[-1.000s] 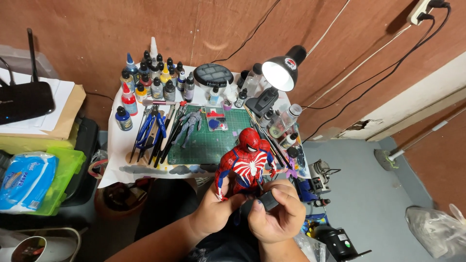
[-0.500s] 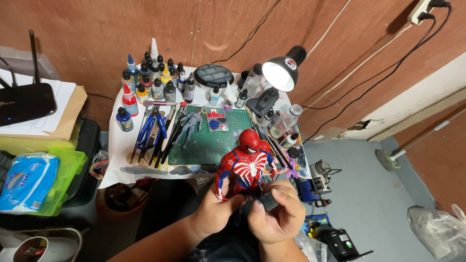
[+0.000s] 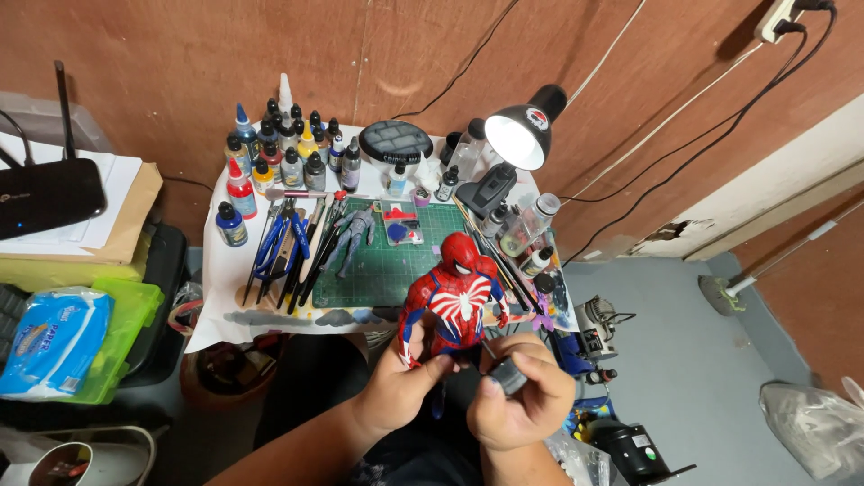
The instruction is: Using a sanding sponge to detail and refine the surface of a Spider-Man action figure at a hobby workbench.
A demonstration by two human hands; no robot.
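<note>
Red-and-blue superhero action figure (image 3: 453, 301) stands upright in my left hand (image 3: 403, 389), which grasps it low down, around the legs and hips, with the thumb across the front. Its long axis runs nearly vertical in the view, head pointing away from me toward the green cutting mat (image 3: 378, 261), chest and white spider emblem facing up at the camera. My right hand (image 3: 522, 400) sits just beside the left, to its right and slightly nearer to me, clenched around a small dark grey tool (image 3: 506, 373) whose thin tip points up and leftward toward the figure's lower torso. The tip looks close to the figure's hip, though I cannot tell whether it touches. So the figure lies up and left of the right hand, and the left hand is the one already on it.

Beyond both hands, a row of pliers and cutters (image 3: 283, 252) lies left of the mat, a grey unpainted figure (image 3: 353, 236) rests on the mat's near-left part, paint bottles (image 3: 279, 153) cluster further off, and a lit desk lamp (image 3: 517, 135) stands beyond the right hand.
</note>
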